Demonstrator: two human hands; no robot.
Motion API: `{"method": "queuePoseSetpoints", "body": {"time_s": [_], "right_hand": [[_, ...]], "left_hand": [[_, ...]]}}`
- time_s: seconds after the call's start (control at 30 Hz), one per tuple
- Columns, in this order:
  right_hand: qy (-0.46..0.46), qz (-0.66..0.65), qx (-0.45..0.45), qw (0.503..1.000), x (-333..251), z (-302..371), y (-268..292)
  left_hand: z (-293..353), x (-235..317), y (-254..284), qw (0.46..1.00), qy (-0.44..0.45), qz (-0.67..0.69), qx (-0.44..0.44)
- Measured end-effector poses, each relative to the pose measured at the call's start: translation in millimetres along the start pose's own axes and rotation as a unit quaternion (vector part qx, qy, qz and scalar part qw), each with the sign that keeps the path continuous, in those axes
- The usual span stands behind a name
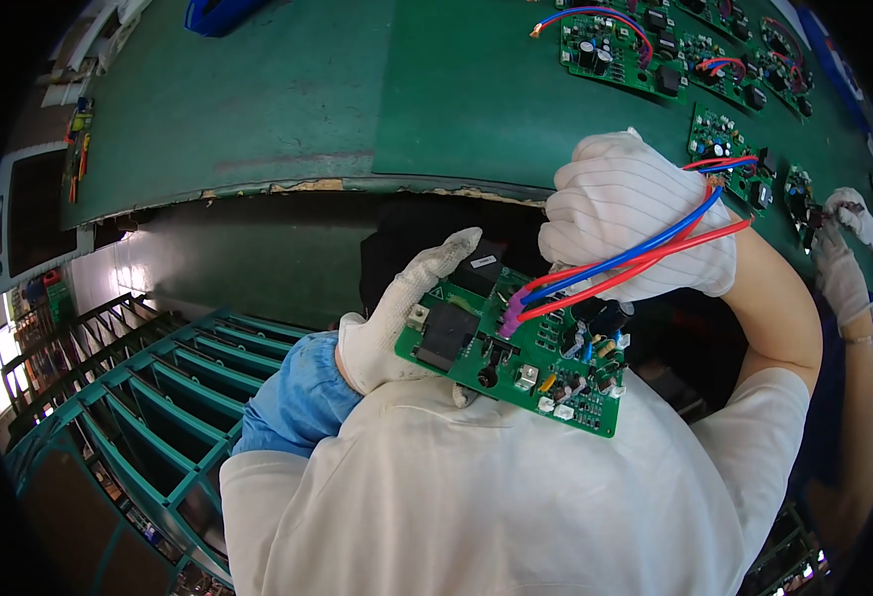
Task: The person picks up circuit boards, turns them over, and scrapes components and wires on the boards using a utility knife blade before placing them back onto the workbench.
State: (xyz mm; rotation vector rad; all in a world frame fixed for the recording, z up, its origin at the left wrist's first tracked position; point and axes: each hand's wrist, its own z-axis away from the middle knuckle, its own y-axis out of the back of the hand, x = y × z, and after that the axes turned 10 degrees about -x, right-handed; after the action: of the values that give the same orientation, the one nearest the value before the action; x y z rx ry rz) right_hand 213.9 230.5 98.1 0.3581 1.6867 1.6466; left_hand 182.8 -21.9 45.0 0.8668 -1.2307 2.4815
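Observation:
A green circuit board (546, 392) is tilted in front of my chest, with black, white and yellow parts on it. My white-gloved left hand (392, 323) grips its left end, the thumb along the top edge. From a purple base on the board, red and blue wires (615, 258) run up to the right, across my right wrist. My right hand (635, 214), in a striped white glove, is curled closed just above the board's far edge. Its fingertips face away from view, so what they hold is hidden.
Several wired circuit boards (605, 55) lie on the green-topped table (258, 109). At the right, a co-worker's gloved hands (842, 263) handle another board (801, 204). A blue bin (220, 14) stands at the far edge, and a green slotted rack (158, 417) at my left.

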Motion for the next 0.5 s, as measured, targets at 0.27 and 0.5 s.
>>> {"method": "queuePoseSetpoints", "body": {"time_s": [0.27, 0.5], "right_hand": [[0.022, -0.048, 0.004, 0.999, 6.7, 2.8, 5.4], [0.067, 0.009, 0.117, 0.991, 2.1, 6.3, 1.5]], "left_hand": [[6.3, -17.4, 28.0, 0.969, -0.074, -0.160, -0.172], [5.2, -13.6, 24.5, 0.959, -0.086, -0.197, -0.186]]}}
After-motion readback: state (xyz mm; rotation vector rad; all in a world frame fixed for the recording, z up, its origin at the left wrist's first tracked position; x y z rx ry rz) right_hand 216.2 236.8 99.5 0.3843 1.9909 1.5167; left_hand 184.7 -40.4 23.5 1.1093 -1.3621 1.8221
